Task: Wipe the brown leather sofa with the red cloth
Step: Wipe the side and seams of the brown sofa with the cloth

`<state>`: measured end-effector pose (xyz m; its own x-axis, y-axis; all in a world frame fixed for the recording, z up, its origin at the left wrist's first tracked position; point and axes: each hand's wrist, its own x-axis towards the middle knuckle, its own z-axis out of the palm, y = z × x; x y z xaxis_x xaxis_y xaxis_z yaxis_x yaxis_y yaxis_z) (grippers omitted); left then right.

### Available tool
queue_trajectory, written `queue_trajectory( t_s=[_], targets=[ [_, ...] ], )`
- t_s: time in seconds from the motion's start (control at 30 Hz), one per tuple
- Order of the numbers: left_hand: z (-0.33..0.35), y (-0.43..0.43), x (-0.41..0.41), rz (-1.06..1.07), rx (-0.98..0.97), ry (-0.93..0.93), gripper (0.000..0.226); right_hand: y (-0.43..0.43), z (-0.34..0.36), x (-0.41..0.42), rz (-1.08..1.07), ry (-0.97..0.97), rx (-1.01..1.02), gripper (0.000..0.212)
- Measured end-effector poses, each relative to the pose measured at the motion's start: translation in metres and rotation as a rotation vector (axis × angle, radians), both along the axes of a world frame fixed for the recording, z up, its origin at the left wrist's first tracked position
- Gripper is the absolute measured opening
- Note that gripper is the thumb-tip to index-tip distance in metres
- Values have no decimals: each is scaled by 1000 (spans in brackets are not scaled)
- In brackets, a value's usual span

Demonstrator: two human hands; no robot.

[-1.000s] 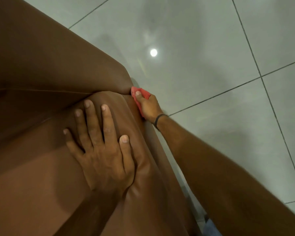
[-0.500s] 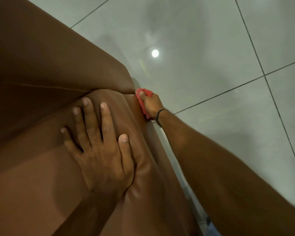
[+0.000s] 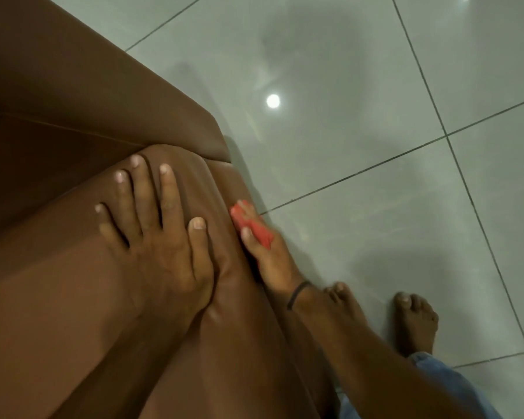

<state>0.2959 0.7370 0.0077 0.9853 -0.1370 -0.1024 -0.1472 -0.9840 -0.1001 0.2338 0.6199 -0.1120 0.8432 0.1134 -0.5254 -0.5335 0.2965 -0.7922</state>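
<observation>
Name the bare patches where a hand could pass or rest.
Free: the sofa seat left of the left hand, and the tiled floor beyond the right hand. Crowded: the seat edge between both hands, where the red cloth presses.

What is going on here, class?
A person is wiping a brown leather sofa. The right hand presses a bunched red cloth against the sofa's outer side, beside the edge. The left hand lies flat, fingers spread, on the cushion. Bare feet stand on the grey tiled floor.
</observation>
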Motion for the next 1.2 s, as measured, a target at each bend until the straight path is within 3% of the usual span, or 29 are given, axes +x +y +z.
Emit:
queue_trajectory(
  t_s=[0.1,0.17,0.23,0.33,0.47,0.63,0.73,0.87,1.0,1.07,1.13,1.2],
  targets=[
    [6,-5,-9,27,-55,16,69,4,-8,-53,-33,132,8,52],
    [13,-12,-34,63,-111,58,69,5,-30,-50,-115,293,85,65],
    [20,-15,-66,65,-128,117,69,5,-43,-18,-143,341,91,61],
    [21,-12,-95,65,-102,139,69,6,-12,29,-91,200,19,53],
    [19,-17,-106,109,-110,121,69,4,6,-47,-12,13,-27,44],
    [21,-18,-160,84,-109,146,69,-7,-41,-104,-123,476,170,53],
    [20,-20,-205,107,-92,145,70,-4,-34,-97,-63,385,120,67],
    [21,-30,-253,163,-60,159,69,-14,22,-162,28,121,25,43],
    [22,-40,-292,187,-33,179,69,-21,21,-257,0,296,76,28],
    [22,-43,-308,184,-29,176,69,-16,-22,-266,-85,444,130,43],
    [21,-43,-316,176,-35,171,69,-13,-46,-248,-146,460,117,64],
    [17,-44,-319,180,-55,151,68,-7,-28,-225,-122,388,83,60]
  ],
)
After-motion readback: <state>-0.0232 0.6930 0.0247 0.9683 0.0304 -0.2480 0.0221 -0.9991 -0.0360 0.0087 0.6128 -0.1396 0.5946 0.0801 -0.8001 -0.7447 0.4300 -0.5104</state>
